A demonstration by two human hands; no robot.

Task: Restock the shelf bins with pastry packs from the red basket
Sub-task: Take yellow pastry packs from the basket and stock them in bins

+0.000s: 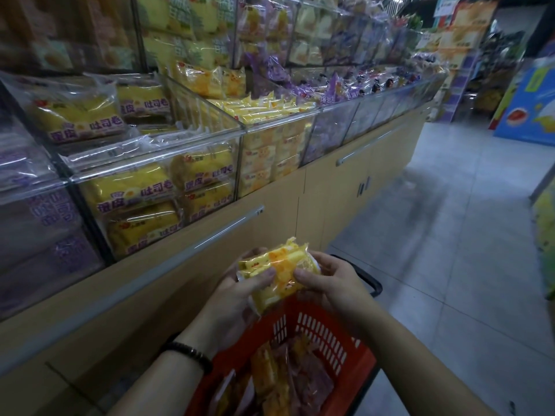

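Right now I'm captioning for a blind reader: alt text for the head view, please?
A left hand and right hand hold a yellow pastry pack over a red basket holding more packs. Clear shelf bins of wrapped pastries line the left.

A yellow pastry pack [277, 270] is gripped on its left by the left hand [234, 292] and on its right by the right hand [333, 283], thumbs laid on top, forearms extended toward it.

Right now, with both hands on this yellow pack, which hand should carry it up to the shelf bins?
Left, probably. The left hand grips the yellow pack on the side facing the shelf bins; the right hand holds its far side, above the red basket.
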